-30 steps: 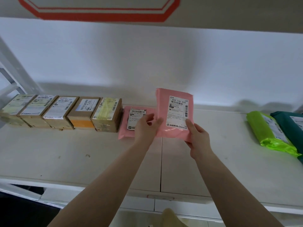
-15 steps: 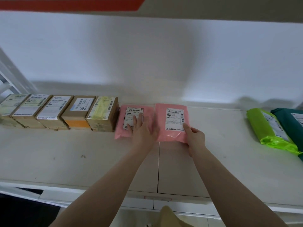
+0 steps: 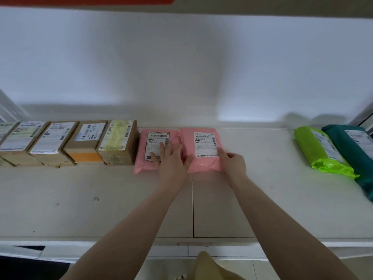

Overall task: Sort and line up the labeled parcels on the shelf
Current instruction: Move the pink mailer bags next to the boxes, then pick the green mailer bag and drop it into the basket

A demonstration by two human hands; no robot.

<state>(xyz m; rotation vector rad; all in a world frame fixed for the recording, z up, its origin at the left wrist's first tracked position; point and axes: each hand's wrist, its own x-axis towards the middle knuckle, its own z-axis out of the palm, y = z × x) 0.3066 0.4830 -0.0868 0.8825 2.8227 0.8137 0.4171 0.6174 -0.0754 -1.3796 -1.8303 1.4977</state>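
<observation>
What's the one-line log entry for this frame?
left hand: flat on left pink mailer | right hand: holds right pink mailer | mailers: side by side on shelf

Pretty dim and flat overall, kinda washed-out and grey. Brightest on the back wall (image 3: pixel 201 63), fading into soft shadow along the shelf (image 3: pixel 80 199). Fuzzy shadows behind the green parcel (image 3: pixel 321 152) too. Wide-angle bending at the edges, boxes on the far left smeared. Label text mostly mushy, no real glare anywhere.

shelf (image 3: pixel 260 158) open, seemingly, between pink mailer (image 3: pixel 201 150) and green mailer (image 3: pixel 321 152).
</observation>
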